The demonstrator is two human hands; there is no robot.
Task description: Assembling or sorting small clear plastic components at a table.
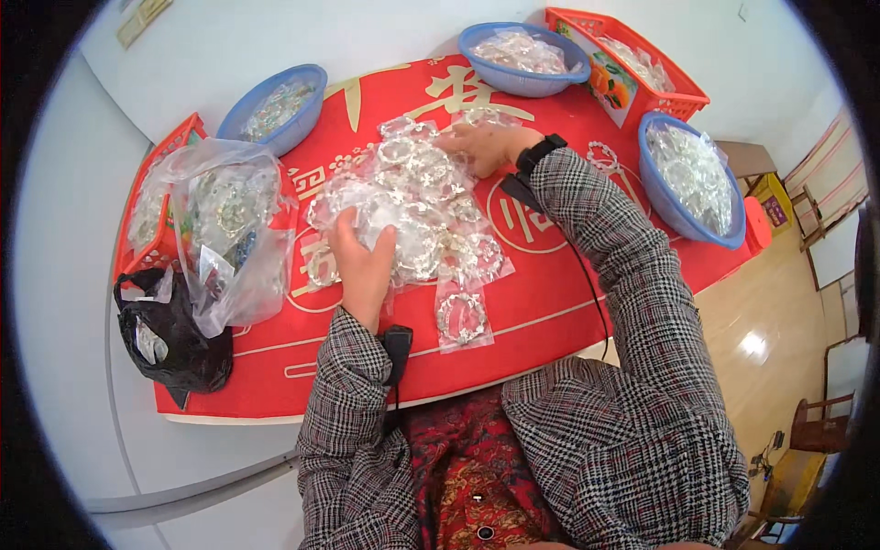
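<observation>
On the red tablecloth (550, 302), both hands work a heap of bagged bracelets (417, 197). The left hand (359, 261) lies flat on the near edge, fingers together; the right hand (484, 147) presses the far edge, fingers slightly spread. It looks like gathering or sorting; the next move calls for pinching out a single bag. Count: three blue bowls (275, 110), two orange baskets (632, 69), one black bag (174, 335), one big clear bag (229, 225).
</observation>
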